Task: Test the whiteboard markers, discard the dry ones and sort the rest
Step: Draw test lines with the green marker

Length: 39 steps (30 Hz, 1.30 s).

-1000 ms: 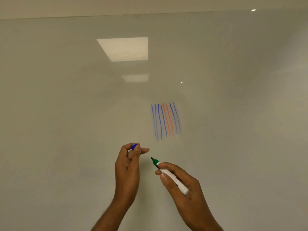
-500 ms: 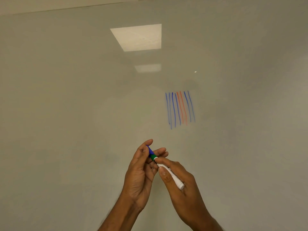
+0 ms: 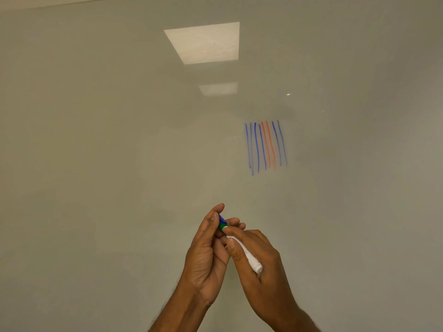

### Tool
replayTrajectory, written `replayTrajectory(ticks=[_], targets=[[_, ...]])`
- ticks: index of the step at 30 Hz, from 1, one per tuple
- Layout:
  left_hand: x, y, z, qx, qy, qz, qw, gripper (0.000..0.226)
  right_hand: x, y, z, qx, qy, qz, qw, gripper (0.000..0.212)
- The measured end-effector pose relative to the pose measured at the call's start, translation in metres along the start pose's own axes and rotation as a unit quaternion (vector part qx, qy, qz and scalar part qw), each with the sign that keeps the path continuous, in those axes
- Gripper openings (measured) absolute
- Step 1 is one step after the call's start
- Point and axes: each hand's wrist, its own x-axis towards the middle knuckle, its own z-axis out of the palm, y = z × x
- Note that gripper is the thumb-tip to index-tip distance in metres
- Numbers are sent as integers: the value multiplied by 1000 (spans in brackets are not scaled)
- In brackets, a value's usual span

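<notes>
A white marker (image 3: 248,256) with a green collar lies in my right hand (image 3: 261,267), gripped between thumb and fingers, its tip pointing up-left. My left hand (image 3: 208,250) pinches a blue cap (image 3: 222,219) between thumb and fingers. The cap sits over the marker's tip, right above the green collar. Both hands meet in front of the whiteboard (image 3: 119,164). Several blue test strokes and two red ones (image 3: 266,147) are drawn on the board, up and right of the hands.
Two ceiling lights reflect on the glossy board, the larger light reflection (image 3: 206,41) near the top. The board's upper edge (image 3: 60,4) runs along the top left. Nothing else shows.
The hands came together: one second ago the cap and the bare green tip were apart, now the blue cap covers the tip. The view shifted, so the strokes sit further right.
</notes>
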Motion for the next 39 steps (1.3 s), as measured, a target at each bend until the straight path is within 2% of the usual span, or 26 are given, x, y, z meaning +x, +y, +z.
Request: replayTrajectory(ticks=[2, 6, 11, 18, 25, 29, 34, 37, 39], targets=[[-1, -2, -2, -20, 5, -7, 1000, 29, 0, -7, -3, -5, 8, -16, 1000, 44], [-5, -7, -2, -32, 16, -3, 999, 30, -3, -9, -2, 11, 10, 20, 1000, 43], [-10, -9, -4, -49, 28, 0, 998, 34, -4, -15, 0, 21, 5, 30, 999, 28], [-19, -2, -8, -68, 30, 13, 997, 32, -8, -27, 12, 65, 3, 52, 997, 41], [-26, 8, -32, -8, 20, 5, 1000, 37, -21, -30, 24, 97, -16, 63, 993, 25], [-28, 16, -51, 27, 30, 22, 999, 31, -34, -31, 30, 142, -33, 119, 982, 26], [-33, 16, -79, 68, 62, 45, 995, 32, -46, -20, 44, 66, -69, 169, 981, 29], [-38, 18, -104, 125, 81, 65, 987, 35, -56, -18, 54, 2, -106, 162, 981, 40], [-42, 18, -122, 178, 97, 81, 976, 37, -62, -16, 62, -32, -126, 157, 979, 37]])
